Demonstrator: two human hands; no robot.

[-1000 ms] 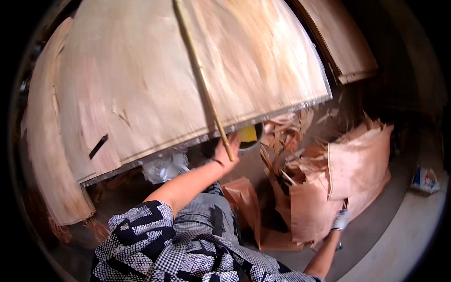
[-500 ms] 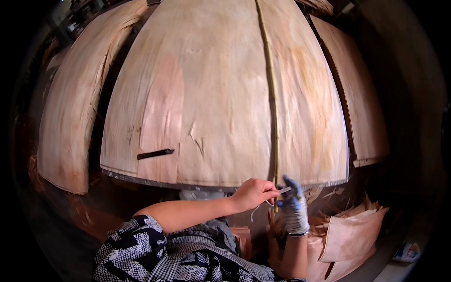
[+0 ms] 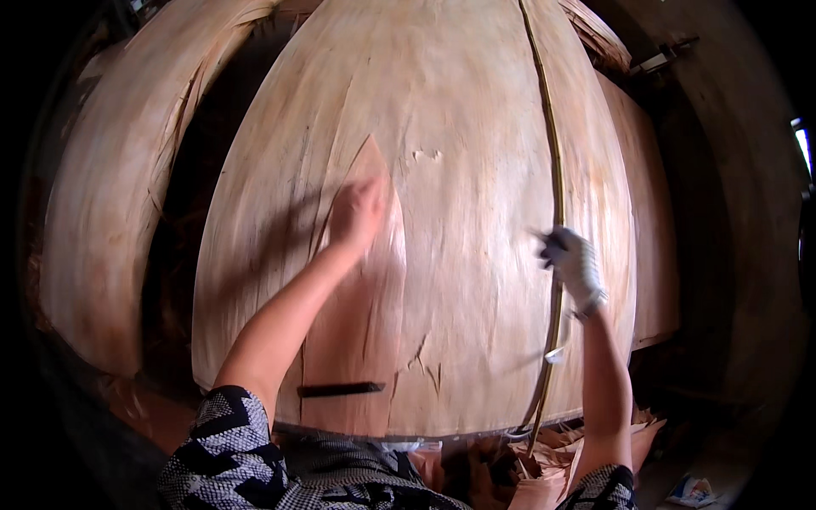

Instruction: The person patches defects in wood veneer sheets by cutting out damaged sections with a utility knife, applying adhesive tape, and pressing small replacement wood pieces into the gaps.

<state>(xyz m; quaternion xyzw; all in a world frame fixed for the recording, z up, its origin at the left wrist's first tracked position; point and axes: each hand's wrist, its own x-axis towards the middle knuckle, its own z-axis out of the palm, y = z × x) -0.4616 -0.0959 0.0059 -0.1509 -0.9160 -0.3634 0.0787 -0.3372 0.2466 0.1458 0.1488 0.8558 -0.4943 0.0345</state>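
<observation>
My bare left hand (image 3: 357, 214) is over the upper part of a pinkish, pointed wood veneer strip (image 3: 353, 340). The hand is blurred, and I cannot tell whether its fingers grip the strip or only touch it. A large pale veneer sheet (image 3: 476, 255) lies beneath. My right hand (image 3: 575, 263), in a white glove with dark fingertips, is closed beside a long thin stick (image 3: 557, 187). Something thin pokes from its fingers, too smeared to name. Below that hand, a small white strip (image 3: 554, 355) shows by the stick. A short black bar (image 3: 342, 389) rests across the pinkish strip's lower end.
Another stack of veneer sheets (image 3: 102, 204) stands to the left, past a dark gap. More veneer (image 3: 654, 246) is at the right. Torn veneer scraps (image 3: 552, 476) lie below the near edge. A small white and blue packet (image 3: 693, 491) sits at the lower right.
My hands have parted and moved farther over the sheet: the left to the pinkish strip, the right up along the stick. The view has shifted, and the sheet's near edge appears lower.
</observation>
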